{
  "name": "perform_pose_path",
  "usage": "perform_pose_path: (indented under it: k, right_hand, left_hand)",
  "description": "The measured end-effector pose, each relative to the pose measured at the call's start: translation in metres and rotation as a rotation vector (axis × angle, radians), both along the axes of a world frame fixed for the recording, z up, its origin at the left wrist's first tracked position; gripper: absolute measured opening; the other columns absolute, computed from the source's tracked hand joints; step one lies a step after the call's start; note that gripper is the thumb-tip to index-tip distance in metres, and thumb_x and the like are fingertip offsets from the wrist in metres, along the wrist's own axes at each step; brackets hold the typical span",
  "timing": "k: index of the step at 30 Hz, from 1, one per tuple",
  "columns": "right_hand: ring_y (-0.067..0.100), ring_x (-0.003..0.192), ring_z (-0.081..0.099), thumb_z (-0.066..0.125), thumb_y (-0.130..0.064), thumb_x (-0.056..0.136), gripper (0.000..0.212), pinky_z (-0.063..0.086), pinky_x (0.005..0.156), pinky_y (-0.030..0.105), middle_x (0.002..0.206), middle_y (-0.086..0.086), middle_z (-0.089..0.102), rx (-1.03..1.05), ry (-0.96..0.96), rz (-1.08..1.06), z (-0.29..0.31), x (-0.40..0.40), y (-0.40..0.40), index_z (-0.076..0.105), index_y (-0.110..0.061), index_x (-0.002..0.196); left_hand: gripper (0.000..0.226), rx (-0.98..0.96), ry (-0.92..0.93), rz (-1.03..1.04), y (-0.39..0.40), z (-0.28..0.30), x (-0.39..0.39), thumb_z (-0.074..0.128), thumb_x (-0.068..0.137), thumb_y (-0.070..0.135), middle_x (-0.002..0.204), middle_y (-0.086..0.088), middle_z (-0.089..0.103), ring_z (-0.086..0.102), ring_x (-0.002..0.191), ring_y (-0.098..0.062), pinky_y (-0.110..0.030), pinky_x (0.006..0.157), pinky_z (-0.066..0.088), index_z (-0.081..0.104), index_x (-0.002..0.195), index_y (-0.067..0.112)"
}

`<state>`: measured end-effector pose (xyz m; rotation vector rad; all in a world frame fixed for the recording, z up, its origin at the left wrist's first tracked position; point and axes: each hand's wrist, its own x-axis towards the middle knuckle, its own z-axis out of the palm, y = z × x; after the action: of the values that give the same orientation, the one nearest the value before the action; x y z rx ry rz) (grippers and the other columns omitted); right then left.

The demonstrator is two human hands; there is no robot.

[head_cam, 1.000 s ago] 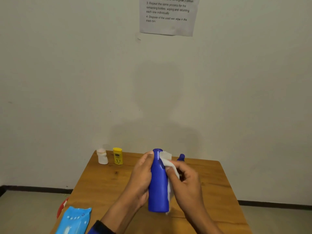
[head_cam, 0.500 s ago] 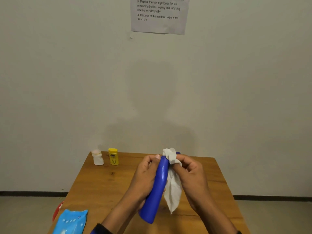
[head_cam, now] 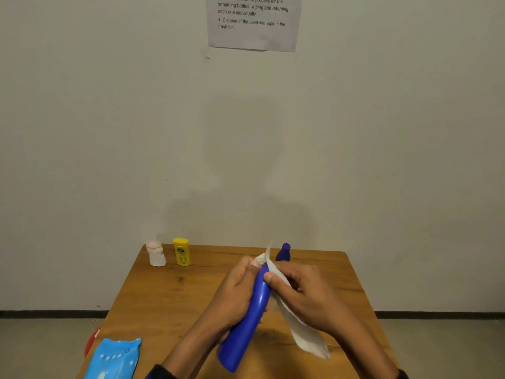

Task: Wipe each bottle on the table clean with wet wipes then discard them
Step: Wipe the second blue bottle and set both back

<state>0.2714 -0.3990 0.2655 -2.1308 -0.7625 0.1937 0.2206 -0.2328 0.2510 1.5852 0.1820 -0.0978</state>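
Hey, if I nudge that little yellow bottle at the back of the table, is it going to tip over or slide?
The yellow bottle stands upright and looks taller than it is wide, so a push near its cap would probably tip it. A low push would more likely slide it on the smooth wooden table. It looks small, so probably light, and the white bottle close beside it could get knocked.

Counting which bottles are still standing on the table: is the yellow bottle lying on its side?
No, the yellow bottle stands upright at the table's far left, beside the small white bottle.
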Motion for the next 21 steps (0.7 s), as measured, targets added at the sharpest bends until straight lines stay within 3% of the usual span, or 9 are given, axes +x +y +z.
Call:
perform_pose_path:
  k: [2,5,7,10,13,17,19,21]
  right_hand:
    - [0.014,0.071,0.065,0.053,-0.055,0.094,0.028,0.056,0.064,0.042,0.079,-0.007,0.070,0.096,-0.014,-0.045,-0.002,-0.003,0.000,0.072,-0.033,0.095]
    - [0.009,0.083,0.070,0.065,-0.046,0.088,0.019,0.060,0.070,0.033,0.090,-0.016,0.074,0.216,-0.047,-0.135,-0.003,-0.005,-0.002,0.074,-0.037,0.102]
    - [0.005,0.095,0.069,0.067,-0.037,0.087,0.023,0.059,0.077,0.025,0.101,-0.023,0.073,0.212,-0.079,-0.142,-0.003,-0.007,-0.001,0.073,-0.040,0.108]
    - [-0.004,0.105,0.064,0.068,-0.018,0.088,0.034,0.055,0.084,0.016,0.111,-0.027,0.070,0.205,-0.067,-0.153,-0.004,-0.011,0.002,0.071,-0.039,0.115]
    - [-0.003,0.093,0.067,0.073,-0.020,0.085,0.029,0.057,0.076,0.018,0.100,-0.027,0.072,0.191,-0.086,-0.237,-0.005,-0.011,0.001,0.074,-0.034,0.111]
    - [0.001,0.072,0.068,0.081,-0.019,0.076,0.017,0.054,0.057,0.016,0.079,-0.022,0.072,0.207,-0.135,-0.344,0.000,-0.007,-0.006,0.075,-0.034,0.081]
    - [0.006,0.069,0.068,0.081,-0.012,0.075,0.020,0.052,0.055,0.015,0.077,-0.014,0.072,0.305,-0.116,-0.395,0.003,-0.001,-0.015,0.073,-0.030,0.078]
    - [0.010,0.073,0.070,0.080,-0.010,0.077,0.024,0.055,0.060,0.017,0.081,-0.007,0.072,0.472,-0.055,-0.448,0.010,0.004,-0.025,0.073,-0.029,0.090]
  left_hand:
    - [0.021,0.039,-0.028,0.003,-0.001,0.000,0.001,0.042,0.104,0.043,0.080,-0.008,0.073,0.071,0.065,-0.023,-0.030,0.058,0.058,0.058,0.097,0.032]
    - [0.018,0.087,-0.055,0.011,-0.001,-0.003,0.002,0.043,0.106,0.037,0.084,-0.013,0.071,0.069,0.066,-0.022,-0.034,0.061,0.058,0.057,0.095,0.033]
    - [0.015,0.096,-0.068,-0.005,-0.001,-0.005,0.004,0.045,0.106,0.031,0.087,-0.017,0.069,0.067,0.067,-0.024,-0.037,0.063,0.057,0.057,0.097,0.030]
    - [0.014,0.089,-0.096,-0.031,-0.001,-0.004,0.004,0.051,0.103,0.025,0.086,-0.008,0.072,0.070,0.068,-0.022,-0.033,0.060,0.059,0.060,0.101,0.036]
    - [0.012,0.122,-0.112,-0.001,-0.002,-0.005,0.005,0.052,0.103,0.021,0.088,-0.008,0.072,0.069,0.071,-0.026,-0.038,0.064,0.058,0.059,0.102,0.030]
    - [0.020,0.133,-0.117,0.064,-0.010,-0.007,0.005,0.047,0.106,0.031,0.089,-0.017,0.069,0.066,0.074,-0.037,-0.050,0.068,0.057,0.060,0.095,0.020]
    - [0.028,0.022,-0.100,0.095,-0.010,-0.003,0.005,0.043,0.106,0.037,0.083,-0.022,0.068,0.062,0.065,-0.031,-0.043,0.061,0.053,0.063,0.093,0.022]
    - [0.033,-0.110,-0.062,0.099,-0.006,0.002,0.008,0.042,0.105,0.043,0.084,-0.023,0.069,0.063,0.063,-0.025,-0.036,0.057,0.053,0.068,0.094,0.025]
